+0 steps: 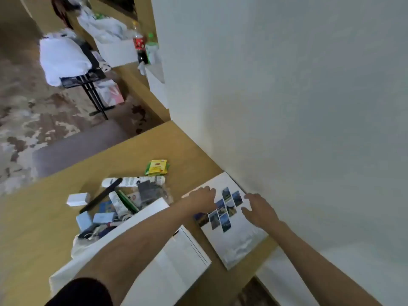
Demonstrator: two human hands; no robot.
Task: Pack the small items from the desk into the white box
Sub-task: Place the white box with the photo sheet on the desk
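Head view looks down on a tan desk (66, 221) set against a pale wall (287, 85). At about four o'clock from centre lies a white board with small photo tiles (231, 230), flat on the desk and touching the wall at its far corner. Both hands rest on it: the left hand (202, 200) lies palm down at the board's ten o'clock edge, fingers curled loosely, gripping nothing that I can tell; the right hand (259, 209) is spread flat and empty near its two o'clock edge. The white box (176, 261) sits at six o'clock, partly under the left forearm. Small items form a pile (123, 202) at eight o'clock, beside the box. A yellow tea packet (157, 167) lies apart at eleven o'clock from the board.
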